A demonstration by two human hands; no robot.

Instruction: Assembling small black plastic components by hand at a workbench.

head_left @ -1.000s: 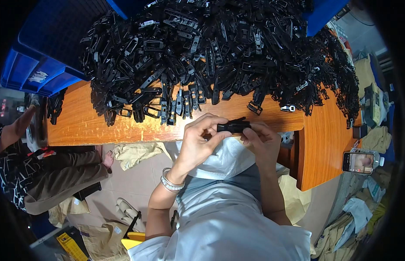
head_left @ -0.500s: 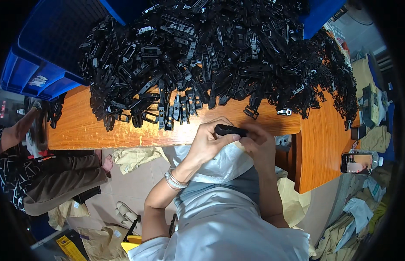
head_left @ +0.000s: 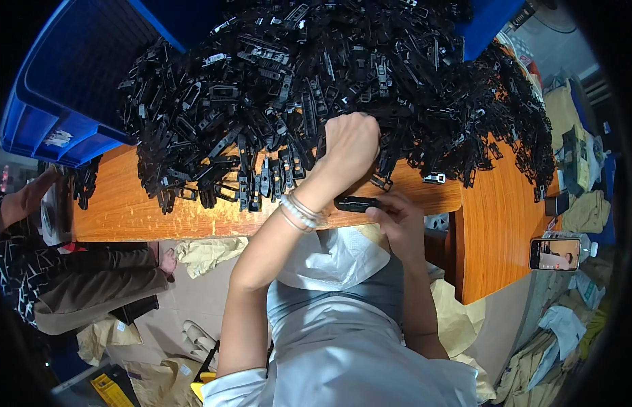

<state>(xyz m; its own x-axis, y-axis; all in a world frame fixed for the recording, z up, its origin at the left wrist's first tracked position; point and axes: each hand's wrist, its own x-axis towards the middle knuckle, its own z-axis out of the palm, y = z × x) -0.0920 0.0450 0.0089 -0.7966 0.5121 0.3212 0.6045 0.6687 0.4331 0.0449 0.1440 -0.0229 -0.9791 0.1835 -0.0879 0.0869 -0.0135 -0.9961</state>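
Note:
A large heap of black plastic parts point(head_left: 316, 61), long and narrow with slots, covers the far side of the wooden table. My left hand point(head_left: 352, 146), with light bracelets on its wrist, is at the near edge of the heap, back of the hand up. Its fingers are bent down out of sight, so what they touch is hidden. Close to the table's front edge, my right hand point(head_left: 402, 220) grips one elongated black plastic part point(head_left: 357, 204) between thumb and fingers, the part pointing left. Several similar parts point(head_left: 265, 178) lie in a row left of my left wrist.
Blue plastic crates point(head_left: 65, 129) flank the heap at the left. The wooden table point(head_left: 499, 251) bends toward me on the right, where a phone point(head_left: 555, 254) stands near its edge. A white sheet point(head_left: 336, 261) covers my lap. Another person's arm point(head_left: 27, 200) and legs are at the left.
My left hand has let go of the black plastic part and moved up and away to the heap. My right hand keeps the part, near where it was.

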